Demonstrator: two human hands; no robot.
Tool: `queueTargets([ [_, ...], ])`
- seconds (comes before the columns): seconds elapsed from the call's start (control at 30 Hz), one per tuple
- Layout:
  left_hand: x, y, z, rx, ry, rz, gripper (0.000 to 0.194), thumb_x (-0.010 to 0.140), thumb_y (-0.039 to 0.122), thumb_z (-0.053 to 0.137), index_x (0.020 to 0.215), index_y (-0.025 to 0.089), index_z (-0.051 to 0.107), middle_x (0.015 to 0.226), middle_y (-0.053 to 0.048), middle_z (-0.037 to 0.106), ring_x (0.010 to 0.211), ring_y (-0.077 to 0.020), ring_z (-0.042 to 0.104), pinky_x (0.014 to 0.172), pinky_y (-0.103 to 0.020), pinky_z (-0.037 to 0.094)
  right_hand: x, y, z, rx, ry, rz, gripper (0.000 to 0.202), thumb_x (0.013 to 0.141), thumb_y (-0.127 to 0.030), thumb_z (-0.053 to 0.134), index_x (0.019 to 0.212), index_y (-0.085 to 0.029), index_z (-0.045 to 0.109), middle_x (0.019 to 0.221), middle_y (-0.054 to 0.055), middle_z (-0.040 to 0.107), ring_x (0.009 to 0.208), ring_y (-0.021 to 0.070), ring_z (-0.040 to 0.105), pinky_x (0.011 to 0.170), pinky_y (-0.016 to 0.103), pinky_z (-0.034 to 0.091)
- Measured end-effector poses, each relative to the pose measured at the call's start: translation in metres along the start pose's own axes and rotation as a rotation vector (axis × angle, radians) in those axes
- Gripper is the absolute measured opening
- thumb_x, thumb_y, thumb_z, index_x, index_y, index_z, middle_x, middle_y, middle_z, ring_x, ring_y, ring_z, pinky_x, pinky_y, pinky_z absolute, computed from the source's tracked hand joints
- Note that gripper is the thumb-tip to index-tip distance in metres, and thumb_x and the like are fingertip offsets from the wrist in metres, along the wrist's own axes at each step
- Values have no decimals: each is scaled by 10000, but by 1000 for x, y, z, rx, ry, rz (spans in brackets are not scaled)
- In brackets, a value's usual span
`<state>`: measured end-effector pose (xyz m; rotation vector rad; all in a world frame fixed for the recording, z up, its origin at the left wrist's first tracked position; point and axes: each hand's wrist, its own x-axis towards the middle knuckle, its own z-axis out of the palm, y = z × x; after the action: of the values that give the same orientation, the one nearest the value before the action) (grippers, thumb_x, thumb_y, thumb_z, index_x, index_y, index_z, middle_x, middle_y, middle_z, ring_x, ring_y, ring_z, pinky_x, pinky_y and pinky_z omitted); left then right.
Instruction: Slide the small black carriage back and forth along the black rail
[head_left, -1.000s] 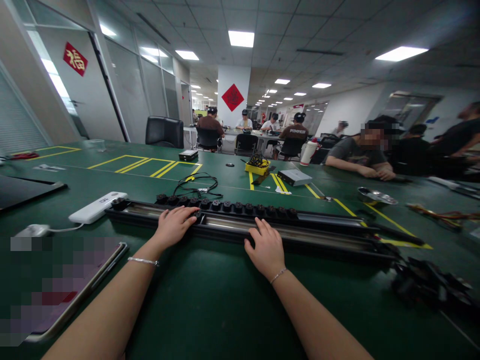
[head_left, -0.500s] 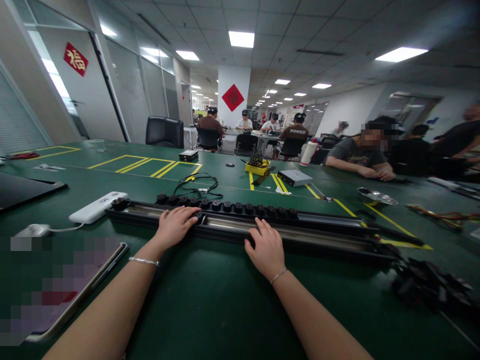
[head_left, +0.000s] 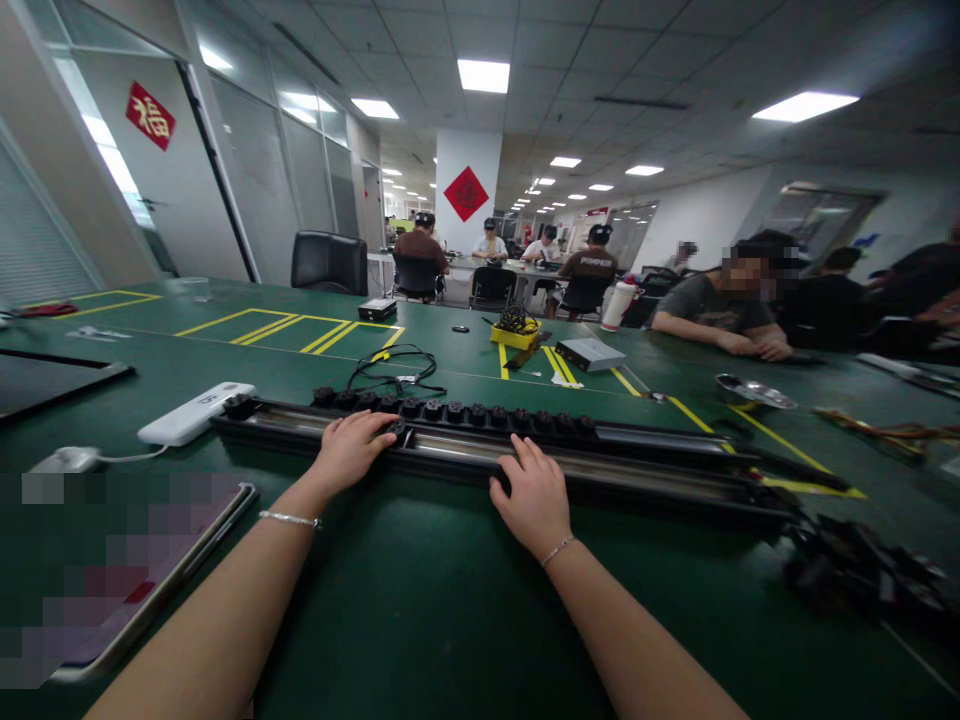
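A long black power track [head_left: 457,446] with a shiny metallic channel lies crosswise on the table in front of me. My left hand [head_left: 351,450] reaches over its left half, thumb and fingers closed at a small round black socket module [head_left: 397,427] seated in the channel. Farther right, my right hand [head_left: 534,495] grips the track, fingers over its top and thumb at the near side; the palm hides part of it. Just behind the track stands a row of several similar black socket modules [head_left: 477,413].
On the left are a white power strip [head_left: 196,413], a phone [head_left: 161,590] and a dark panel [head_left: 60,385]. Behind the track lie a black cable [head_left: 397,370], a yellow box [head_left: 514,335] and a grey box [head_left: 591,355]. Black parts [head_left: 874,580] lie at right; a person [head_left: 720,315] sits beyond.
Almost nothing differs. Both hands keep their places on the track, with the left hand shifted a hair to the right.
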<state>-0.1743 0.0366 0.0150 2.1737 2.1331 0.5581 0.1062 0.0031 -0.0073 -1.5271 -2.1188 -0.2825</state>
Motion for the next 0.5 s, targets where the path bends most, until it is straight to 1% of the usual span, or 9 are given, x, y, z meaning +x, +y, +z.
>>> queueTargets([
  [0.23, -1, 6, -1, -26, -10, -38, 356, 845, 429, 417, 1175, 371, 538, 1293, 22, 549, 1292, -212, 361, 1060, -465, 203, 1, 0, 0, 2, 3, 1, 172, 787, -299, 519, 903, -226, 624, 1345, 80, 471, 1252, 249, 376, 967, 392, 313],
  [0.5, -1, 7, 1, -25, -4, -37, 351, 843, 459, 408, 1162, 395, 537, 1295, 38, 545, 1300, -219, 343, 1059, -519, 166, 0, 0, 0, 0, 7, -4, 177, 786, -300, 522, 910, -224, 623, 1343, 84, 473, 1253, 252, 375, 969, 396, 311],
])
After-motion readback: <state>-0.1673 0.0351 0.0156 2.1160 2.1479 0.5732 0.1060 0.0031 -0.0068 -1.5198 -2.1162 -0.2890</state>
